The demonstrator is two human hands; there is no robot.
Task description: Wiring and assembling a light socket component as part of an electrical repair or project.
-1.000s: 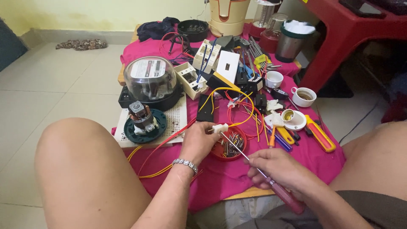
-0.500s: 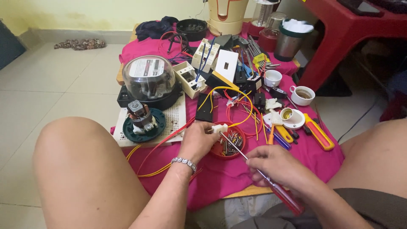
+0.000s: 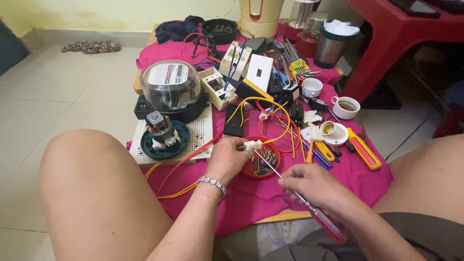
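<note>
My left hand point(image 3: 230, 157) pinches a small white connector block point(image 3: 253, 144) with yellow and red wires point(image 3: 270, 108) running from it. My right hand point(image 3: 311, 185) grips a screwdriver with a red clear handle point(image 3: 329, 226); its thin shaft point(image 3: 267, 165) angles up-left and its tip rests on the block. Right under the block sits a small red dish of screws point(image 3: 262, 164) on the pink cloth point(image 3: 241, 198). My bare knees frame both sides of the work.
A domed electric meter point(image 3: 170, 89), a small motor on a green base point(image 3: 163, 135), a white perforated board point(image 3: 203, 130), switch boxes point(image 3: 239, 60), a cup of tea point(image 3: 347, 106), a yellow-handled cutter point(image 3: 363, 150), steel jars point(image 3: 331, 41) and a red table point(image 3: 401, 34) crowd the cloth and its far side.
Both hands hold nearly the same pose; the screwdriver tip stays on the white block, with only slight shifts of the fingers and the view.
</note>
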